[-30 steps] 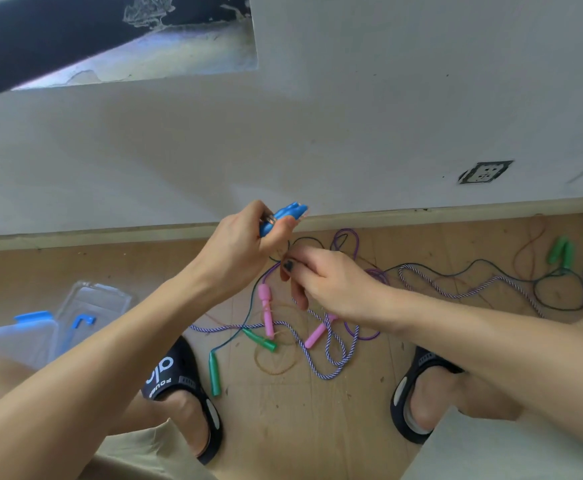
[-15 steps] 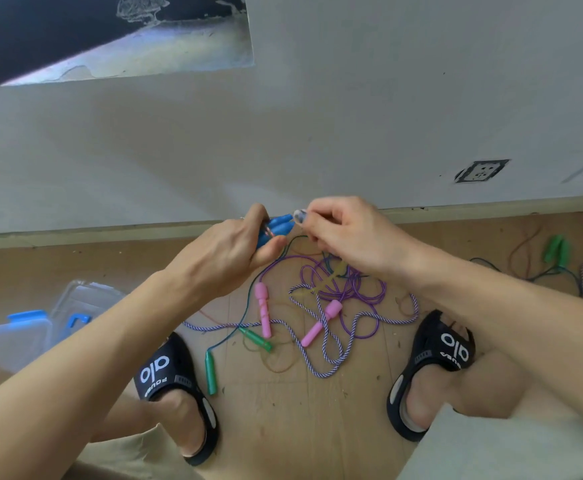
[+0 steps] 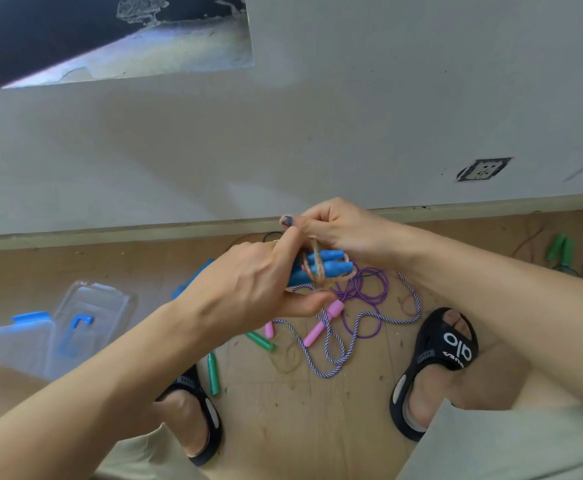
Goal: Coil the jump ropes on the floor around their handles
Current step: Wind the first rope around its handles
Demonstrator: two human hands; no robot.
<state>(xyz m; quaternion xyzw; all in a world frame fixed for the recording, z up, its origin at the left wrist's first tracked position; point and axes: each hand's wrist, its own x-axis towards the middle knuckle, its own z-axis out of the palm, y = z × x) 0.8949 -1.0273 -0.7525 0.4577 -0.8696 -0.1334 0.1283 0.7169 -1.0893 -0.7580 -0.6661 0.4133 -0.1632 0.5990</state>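
Two blue handles [image 3: 324, 266] sit bundled in the left hand [image 3: 259, 289], fingers curled round them above the floor [image 3: 283, 427] — the right hand [image 3: 338, 226] pinches a tan rope [image 3: 318, 263] (looped round the handles) just above.

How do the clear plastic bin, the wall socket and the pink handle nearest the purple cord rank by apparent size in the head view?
1. Clear plastic bin, largest by far.
2. Wall socket.
3. Pink handle, near the socket's extent but slimmer; the socket lies farther from the camera, so this order is unsure.
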